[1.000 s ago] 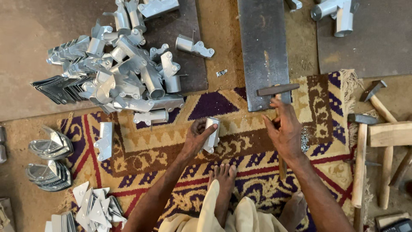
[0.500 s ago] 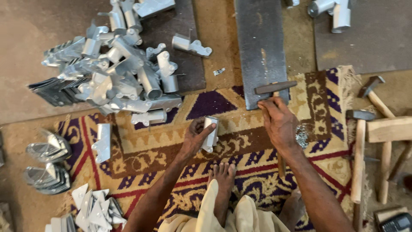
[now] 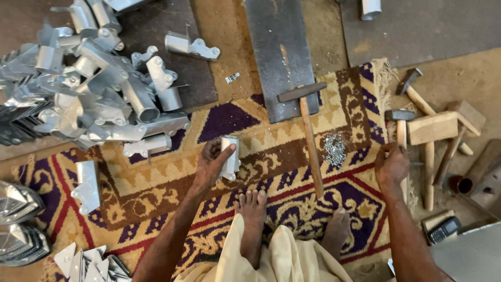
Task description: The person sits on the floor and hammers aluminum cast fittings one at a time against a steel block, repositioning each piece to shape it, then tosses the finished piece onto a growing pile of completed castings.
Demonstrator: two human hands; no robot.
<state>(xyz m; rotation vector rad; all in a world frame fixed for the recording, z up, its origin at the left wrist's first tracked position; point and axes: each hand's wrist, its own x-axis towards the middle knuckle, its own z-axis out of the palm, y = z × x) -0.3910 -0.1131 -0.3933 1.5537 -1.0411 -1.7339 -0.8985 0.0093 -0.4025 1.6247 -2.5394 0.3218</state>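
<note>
My left hand holds a small silver sheet-metal tube bracket upright above the patterned carpet. My right hand is at the carpet's right edge, its fingers curled around the wooden handle of a small hammer. A long-handled hammer lies free on the carpet between my hands, with its head resting on a dark steel plate. A little heap of small metal rivets sits to the right of that handle. My bare feet rest on the carpet.
A big pile of silver tube brackets lies at the upper left, with one loose bracket below it. Flat metal blanks and stacked pieces are at the lower left. More hammers, a wooden block and a phone are at the right.
My right hand let go of the long-handled hammer, which now lies on the carpet, and moved right to the small hammer. My left hand still holds the bracket.
</note>
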